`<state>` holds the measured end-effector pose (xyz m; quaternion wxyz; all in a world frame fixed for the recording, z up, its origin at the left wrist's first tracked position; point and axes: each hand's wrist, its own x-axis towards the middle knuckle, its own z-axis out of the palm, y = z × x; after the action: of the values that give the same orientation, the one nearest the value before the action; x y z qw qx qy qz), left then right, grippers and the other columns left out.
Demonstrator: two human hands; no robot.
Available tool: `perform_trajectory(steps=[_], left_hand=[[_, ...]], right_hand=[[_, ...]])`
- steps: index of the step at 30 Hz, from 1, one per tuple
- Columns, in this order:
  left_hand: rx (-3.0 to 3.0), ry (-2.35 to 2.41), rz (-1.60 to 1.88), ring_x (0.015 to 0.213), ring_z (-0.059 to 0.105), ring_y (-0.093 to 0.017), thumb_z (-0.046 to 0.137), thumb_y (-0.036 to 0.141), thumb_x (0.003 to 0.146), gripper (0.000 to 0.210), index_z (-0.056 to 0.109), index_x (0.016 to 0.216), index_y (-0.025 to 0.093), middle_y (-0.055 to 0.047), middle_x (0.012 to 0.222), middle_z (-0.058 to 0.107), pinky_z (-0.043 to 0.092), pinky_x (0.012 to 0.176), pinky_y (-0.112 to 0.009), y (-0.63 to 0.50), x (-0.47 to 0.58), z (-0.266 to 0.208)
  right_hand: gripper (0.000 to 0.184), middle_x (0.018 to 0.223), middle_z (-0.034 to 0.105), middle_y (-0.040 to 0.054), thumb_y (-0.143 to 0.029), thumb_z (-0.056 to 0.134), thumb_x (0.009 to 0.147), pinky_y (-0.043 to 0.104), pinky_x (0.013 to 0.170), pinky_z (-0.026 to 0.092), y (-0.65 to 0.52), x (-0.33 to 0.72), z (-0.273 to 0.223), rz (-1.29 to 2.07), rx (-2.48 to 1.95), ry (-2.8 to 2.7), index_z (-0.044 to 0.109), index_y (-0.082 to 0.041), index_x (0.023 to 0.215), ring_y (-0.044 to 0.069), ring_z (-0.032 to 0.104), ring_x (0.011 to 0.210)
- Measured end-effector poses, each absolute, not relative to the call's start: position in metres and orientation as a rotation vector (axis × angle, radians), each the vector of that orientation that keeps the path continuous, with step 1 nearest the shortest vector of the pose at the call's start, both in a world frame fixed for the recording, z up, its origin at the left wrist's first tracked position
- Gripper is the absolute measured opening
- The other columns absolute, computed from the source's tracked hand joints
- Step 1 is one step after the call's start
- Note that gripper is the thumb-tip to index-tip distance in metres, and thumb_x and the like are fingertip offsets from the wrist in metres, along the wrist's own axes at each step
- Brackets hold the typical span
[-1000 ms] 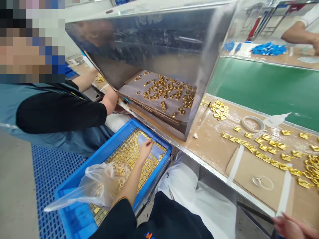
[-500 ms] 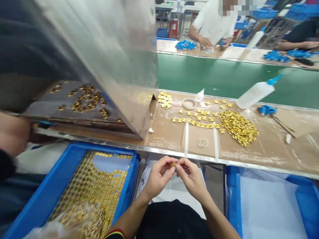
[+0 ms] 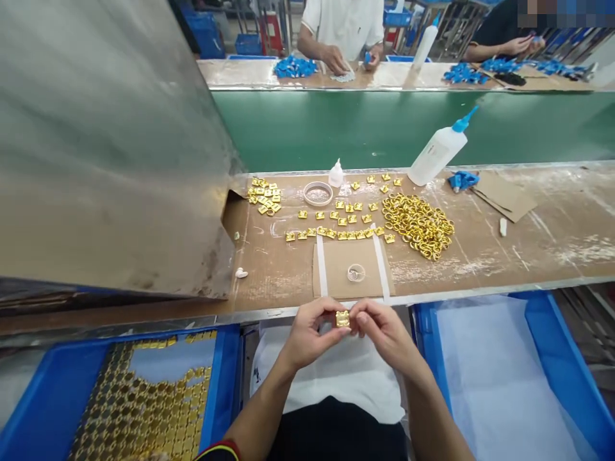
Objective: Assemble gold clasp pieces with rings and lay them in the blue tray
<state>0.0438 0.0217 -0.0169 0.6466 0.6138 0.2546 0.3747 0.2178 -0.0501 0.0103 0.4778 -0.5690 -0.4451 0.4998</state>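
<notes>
A small square gold piece (image 3: 342, 319) with knobbed corners is pinched between the thumb and fingers of my left hand (image 3: 310, 334), its shiny face turned up toward me. Closed fingertips of my right hand (image 3: 387, 334) press at its right edge; whatever else may be between them is hidden. Both hands are in front of the bench edge, above a white cloth (image 3: 331, 378) over my lap. Beyond them a cardboard pad (image 3: 334, 272) with two white strips bears a small clear round dish (image 3: 356, 273). Rows of similar gold pieces (image 3: 352, 235) lie behind the pad.
A heap of gold rings (image 3: 420, 227), a tape roll (image 3: 318, 193), a small white bottle (image 3: 336, 174) and a large squeeze bottle (image 3: 437, 157) are on the bench. Left stands a metal housing (image 3: 120, 160). Blue trays (image 3: 225, 371) flank me. Across the green belt (image 3: 312, 128), co-workers handle blue parts.
The view has swung left-to-right and shows the bench more squarely. The gold piece has been turned so its square face shows, and my right fingers have shifted to its edge.
</notes>
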Motion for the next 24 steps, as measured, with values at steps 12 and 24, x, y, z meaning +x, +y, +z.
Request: perform_trajectory(steps=[12, 24], left_hand=[[1.303, 0.778, 0.755, 0.077, 0.064, -0.017, 0.080, 0.035, 0.082, 0.028, 0.074, 0.101, 0.016, -0.007, 0.088, 0.070, 0.056, 0.074, -0.029, 0.044, 0.064, -0.034], [1.371, 0.789, 0.687, 0.073, 0.066, -0.016, 0.077, 0.029, 0.082, 0.023, 0.074, 0.102, 0.016, -0.005, 0.086, 0.071, 0.056, 0.069, -0.026, 0.045, 0.063, -0.033]], right_hand=[[0.017, 0.083, 0.072, 0.0050, -0.034, 0.062, 0.095, 0.031, 0.064, 0.053, -0.012, 0.254, -0.019, 0.546, -1.601, -1.205, 0.075, -0.024, 0.092, 0.019, 0.065, 0.072], [0.018, 0.089, 0.071, 0.0051, -0.022, 0.059, 0.098, 0.029, 0.065, 0.056, -0.001, 0.250, -0.024, 0.297, -1.522, -1.300, 0.076, -0.025, 0.096, 0.019, 0.068, 0.077]])
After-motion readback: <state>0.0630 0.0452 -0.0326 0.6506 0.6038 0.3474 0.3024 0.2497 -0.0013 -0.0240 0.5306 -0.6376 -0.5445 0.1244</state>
